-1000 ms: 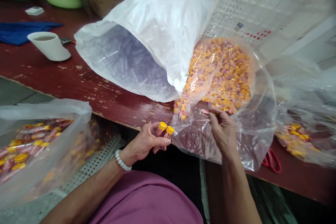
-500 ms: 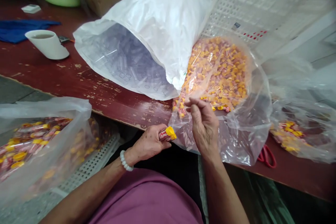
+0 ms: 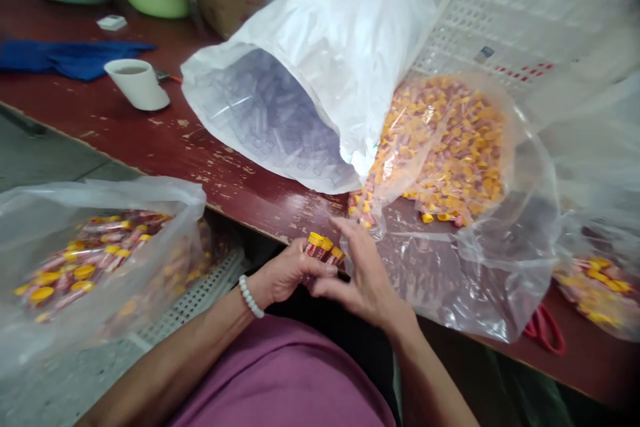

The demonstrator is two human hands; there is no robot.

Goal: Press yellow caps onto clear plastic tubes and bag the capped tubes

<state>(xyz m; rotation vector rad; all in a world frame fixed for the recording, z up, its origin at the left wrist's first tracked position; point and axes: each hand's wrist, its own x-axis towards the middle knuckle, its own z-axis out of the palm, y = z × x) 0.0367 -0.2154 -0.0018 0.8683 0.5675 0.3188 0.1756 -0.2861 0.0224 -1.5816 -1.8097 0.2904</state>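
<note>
My left hand point(image 3: 283, 273), with a pale bead bracelet at the wrist, is closed around a few small red-and-white printed tubes point(image 3: 320, 247) with yellow caps. The caps point up, toward the table. Close on its right, my right hand point(image 3: 367, 273) has its thumb and fingers spread apart. Its thumb is beside my left thumb; whether they touch I cannot tell. Beyond it, a clear plastic bag point(image 3: 500, 307) lies on the table with a heap of yellow-capped tubes point(image 3: 450, 140). Left of that bag, a white sack point(image 3: 365, 40) gapes open, with clear empty tubes point(image 3: 265, 107) inside.
At lower left, a plastic bag point(image 3: 185, 195) of yellow-capped tubes rests in a white crate point(image 3: 200, 300). On the red table point(image 3: 225, 180) are a white cup point(image 3: 137, 87), blue cloth point(image 3: 75, 57) and green basin point(image 3: 155, 3). Red scissors point(image 3: 550, 330) and another bag point(image 3: 600, 240) lie right.
My right hand has moved left and down to my left hand, its fingers going from pinched to spread. More yellow caps show in my left hand. The view has shifted left.
</note>
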